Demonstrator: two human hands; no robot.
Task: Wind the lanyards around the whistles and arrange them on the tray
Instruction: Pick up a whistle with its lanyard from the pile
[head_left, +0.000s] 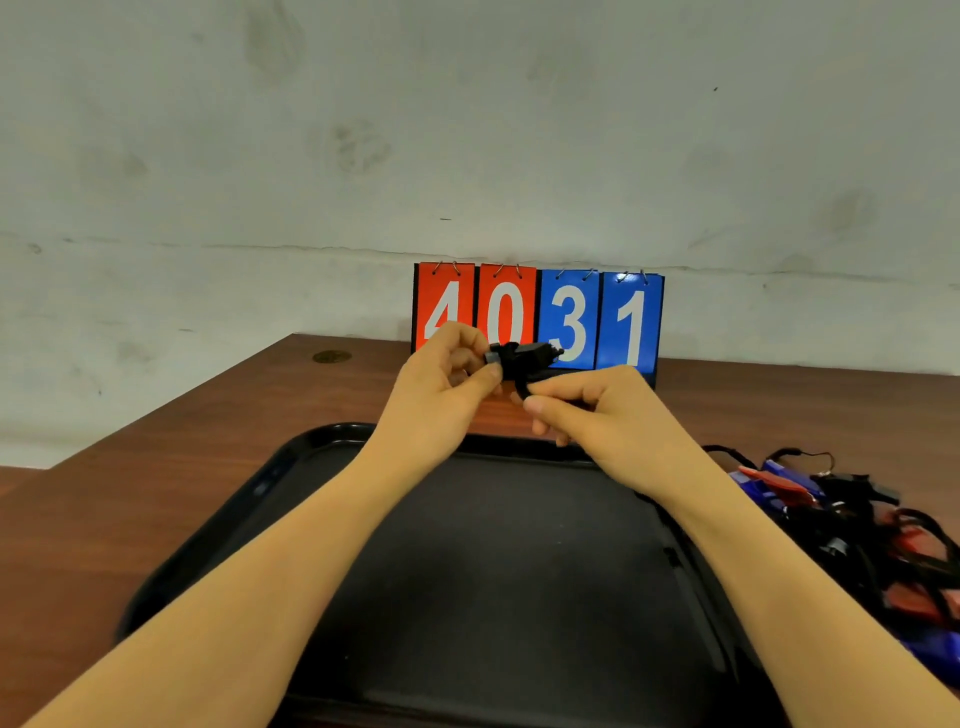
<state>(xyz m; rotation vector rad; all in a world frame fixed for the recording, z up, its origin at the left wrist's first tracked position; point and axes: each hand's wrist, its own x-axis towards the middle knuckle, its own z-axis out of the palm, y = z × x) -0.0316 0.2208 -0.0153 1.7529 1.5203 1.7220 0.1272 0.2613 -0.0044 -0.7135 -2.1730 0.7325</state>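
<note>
One black whistle (519, 358) is held up at the centre of the frame, above the far rim of the tray and in front of the score cards. It is pinched at its left end between the thumb and curled fingers of the left hand (447, 376), while the right hand (592, 410) is closed on the black lanyard (521, 387), a short length of which is seen running down from the whistle into the pinch of thumb and forefinger. How many turns of cord lie around the whistle cannot be told. One black tray (291, 467) is laid on the brown wooden table (130, 499) in the lower half of the frame, partly covered by the two bare forearms; no whistle is seen on it. At the right edge of the frame, just beside the tray, one tangled heap of whistles and lanyards (857, 525) in red, blue and black is seen; the pieces overlap too much to be counted. Against the pale wall (467, 130), four flip score cards (540, 317) are stood in one row: two red ones marked 4 and 0, then two blue ones marked 3 and 1. One small round metal disc (331, 357) is set into the table at centre left.
</note>
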